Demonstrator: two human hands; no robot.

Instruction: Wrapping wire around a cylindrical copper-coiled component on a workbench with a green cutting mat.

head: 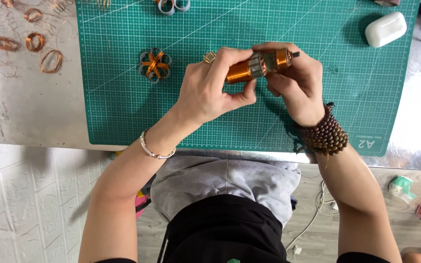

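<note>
Bright even light, soft shadows, sharp pic

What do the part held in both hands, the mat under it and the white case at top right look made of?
Held part: shiny copper wire on a grey metal core, apparently. Mat: matte green, probably rubbery plastic, with a printed grid. White case: smooth glossy plastic, by its sheen.

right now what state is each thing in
rotor: lifted off the mat, held sideways by both hands
left hand: gripping the rotor's copper end
right hand: gripping the rotor's shaft end
wire flower: lying flat on the mat, untouched
mat: flat on the table
white case: closed, on the mat
wire loops: loose on the table
</note>
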